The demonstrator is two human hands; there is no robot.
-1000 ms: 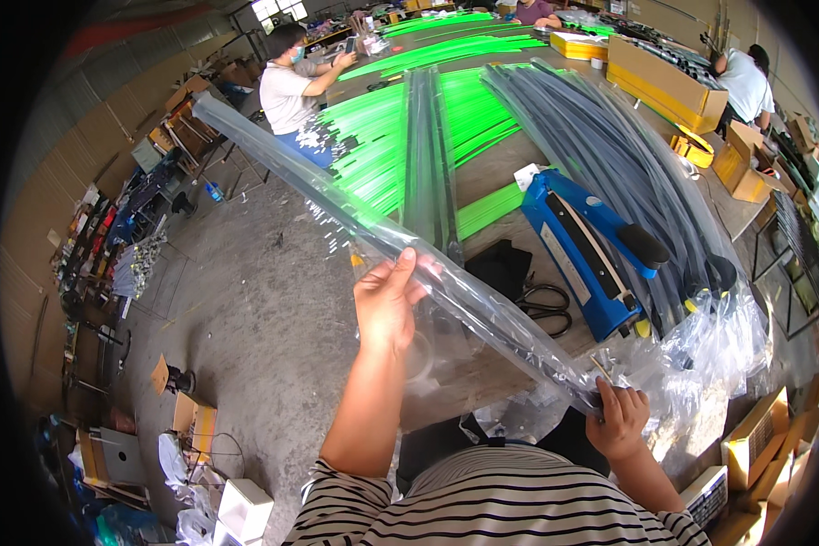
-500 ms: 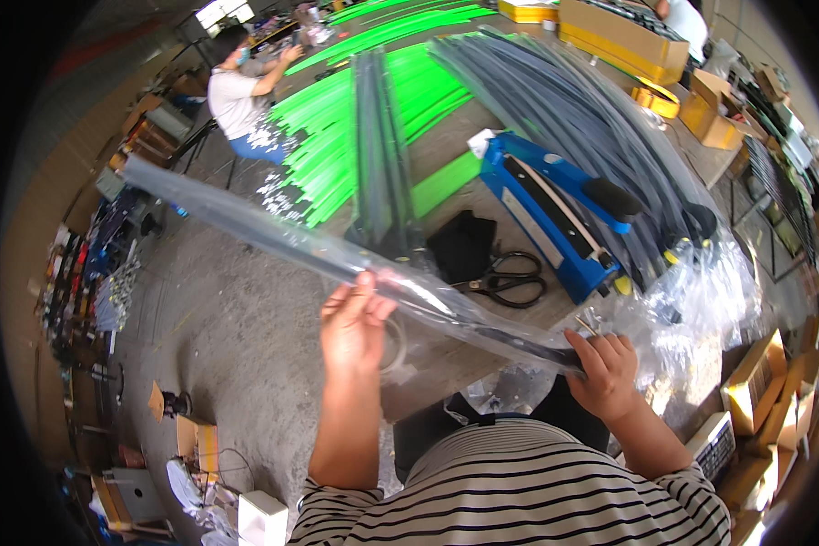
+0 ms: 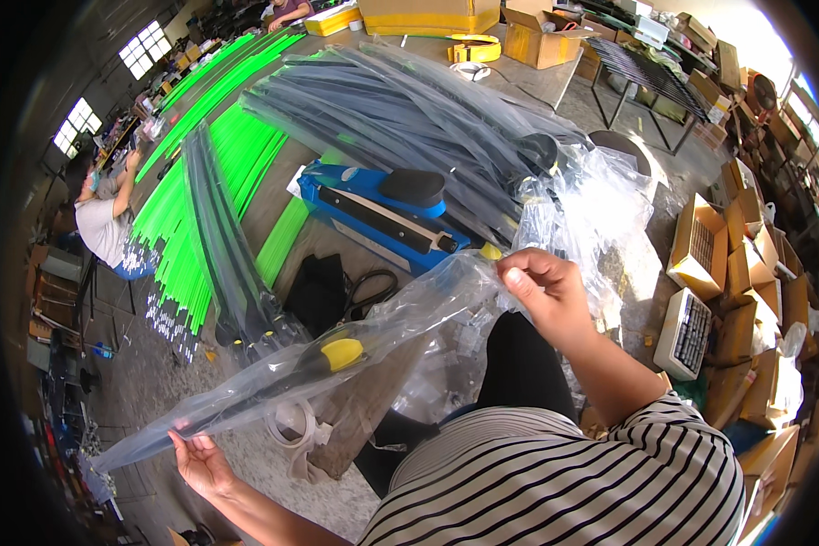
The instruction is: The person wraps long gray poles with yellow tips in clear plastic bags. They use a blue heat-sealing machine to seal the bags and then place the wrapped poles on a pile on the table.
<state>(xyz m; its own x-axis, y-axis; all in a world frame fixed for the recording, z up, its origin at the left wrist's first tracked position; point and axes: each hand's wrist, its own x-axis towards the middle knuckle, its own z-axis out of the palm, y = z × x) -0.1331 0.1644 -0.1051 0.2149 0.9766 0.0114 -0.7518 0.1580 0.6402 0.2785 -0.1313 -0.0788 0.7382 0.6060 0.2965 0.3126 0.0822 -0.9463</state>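
A long clear plastic sleeve (image 3: 428,305) stretches slantwise across my front, with a slim dark item (image 3: 282,378) inside it that bears a yellow oval part (image 3: 342,354). Its upper right end is pinched between the thumb and fingers of my right hand (image 3: 551,296). Lower down, my left hand (image 3: 205,466) grips the sleeve from below near its far left end. Just beyond the sleeve lie black-handled scissors (image 3: 373,289), partly covered, and a black cloth piece (image 3: 317,296). A blue heat sealer (image 3: 373,205) with a black press pad sits behind them on the table.
Bundled green rods (image 3: 218,173) and many sleeved dark strips (image 3: 409,114) cover the table. Crumpled clear plastic (image 3: 582,205) hangs at its right edge. Cardboard boxes (image 3: 701,241) and a keyboard-like panel (image 3: 683,332) stand at right. A seated person (image 3: 105,218) works at far left.
My view has swung right. My right hand has risen to the sleeve's wrinkled end, and my left hand has moved left and down along it. The yellow part now shows inside.
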